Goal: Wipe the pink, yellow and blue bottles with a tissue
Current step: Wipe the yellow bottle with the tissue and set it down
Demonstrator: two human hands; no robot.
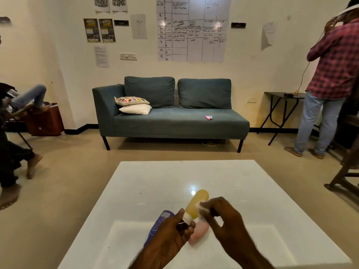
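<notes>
My left hand (171,232) grips the yellow bottle (197,203) by its white cap end, holding it tilted up and away over the white table (252,191). My right hand (223,216) presses a small white tissue (202,207) against the yellow bottle's right side. The blue bottle (158,224) lies on the table behind my left hand, partly hidden by it. The pink bottle (200,231) lies on the table between and below my two hands, mostly covered.
A blue-grey sofa (174,117) with cushions stands beyond the table. A person in a checked shirt (334,61) stands at a small black table at the right. A wooden chair (347,171) is near the table's right side. People sit at the left.
</notes>
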